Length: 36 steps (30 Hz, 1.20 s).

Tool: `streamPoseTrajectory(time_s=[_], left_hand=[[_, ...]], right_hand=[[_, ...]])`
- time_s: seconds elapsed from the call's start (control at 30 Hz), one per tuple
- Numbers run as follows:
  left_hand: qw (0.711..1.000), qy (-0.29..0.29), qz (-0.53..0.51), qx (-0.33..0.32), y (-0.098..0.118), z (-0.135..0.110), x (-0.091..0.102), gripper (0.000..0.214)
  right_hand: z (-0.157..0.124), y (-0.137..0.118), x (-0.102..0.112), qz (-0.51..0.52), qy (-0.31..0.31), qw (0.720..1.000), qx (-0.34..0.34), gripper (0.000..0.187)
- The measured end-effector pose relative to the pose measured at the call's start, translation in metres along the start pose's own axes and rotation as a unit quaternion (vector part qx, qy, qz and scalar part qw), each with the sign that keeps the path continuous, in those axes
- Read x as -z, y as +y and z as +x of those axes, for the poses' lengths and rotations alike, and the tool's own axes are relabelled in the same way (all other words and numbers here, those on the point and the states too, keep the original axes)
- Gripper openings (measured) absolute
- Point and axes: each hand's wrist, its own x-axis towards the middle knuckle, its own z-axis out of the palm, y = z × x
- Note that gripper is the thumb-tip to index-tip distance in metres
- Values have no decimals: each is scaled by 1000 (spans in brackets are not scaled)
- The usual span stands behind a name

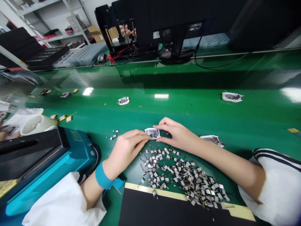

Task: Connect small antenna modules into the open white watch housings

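A small circuit board in a white casing [153, 133] lies on the green bench between my hands. My right hand [176, 133] grips its right side, thumb on the near edge and index finger on the far edge. At its near left corner, the fingertips of my left hand [127, 145] are pinched together; whatever they hold there is hidden. A blue wrist strap [102, 176] circles my left wrist. Just below the board spreads a pile of small grey parts with short black leads [195, 179]. Several similar parts [114, 135] lie left of my left hand.
Another cased board [213, 140] lies beyond my right forearm; more cased boards [123, 100] [231, 97] sit farther back. A teal-and-black machine [77, 157] stands at left, near yellow battery-like pieces [62, 118]. A black mat [150, 208] lies in front. A monitor [177, 40] stands behind.
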Motion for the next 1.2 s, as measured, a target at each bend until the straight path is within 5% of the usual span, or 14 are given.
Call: streamPoseTrajectory(time_s=[0.27, 1.2], left_hand=[[993, -32, 84, -79, -4, 15, -15, 16], [992, -19, 127, -11, 9, 17, -20, 19]], right_hand=[[1, 0, 0, 11, 8, 1000, -7, 41], [0, 3, 1, -9, 21, 1000, -18, 36]])
